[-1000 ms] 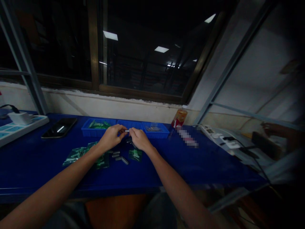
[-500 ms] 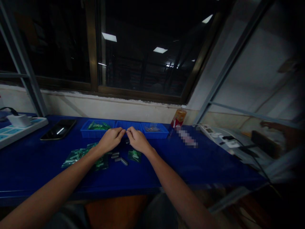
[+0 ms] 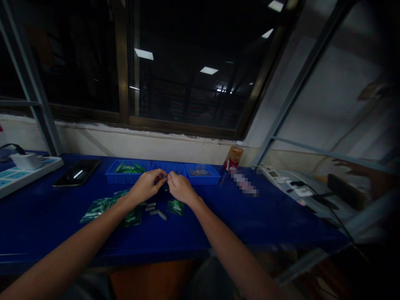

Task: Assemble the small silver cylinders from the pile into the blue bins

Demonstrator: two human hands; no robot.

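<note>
My left hand (image 3: 148, 184) and my right hand (image 3: 179, 187) meet above the blue table, in front of the blue bins. Both are closed, fingertips pinched together around something small that I cannot make out. Below them lie several small metal cylinders (image 3: 154, 211). To their left are clear green bags (image 3: 106, 207) with small pieces inside, partly behind my left forearm. A smaller green bag (image 3: 176, 207) rests under my right wrist. Behind the hands, the left blue bin (image 3: 119, 178) holds green packets (image 3: 129, 168), and the right blue bin (image 3: 204, 179) holds small pieces. My hands partly cover the middle bin (image 3: 162, 166).
A phone (image 3: 76, 172) lies at the left beside a white power strip (image 3: 31, 171). A bottle (image 3: 233, 157) of amber drink stands right of the bins. Another power strip (image 3: 275, 177) with cables is at the right edge. Metal posts and a window rise behind the table (image 3: 237, 221).
My left hand's fingers have loosened and arched, with the fingertips now lapping toward the right hand. Both hands sit slightly lower in view. The things on the table have stayed put.
</note>
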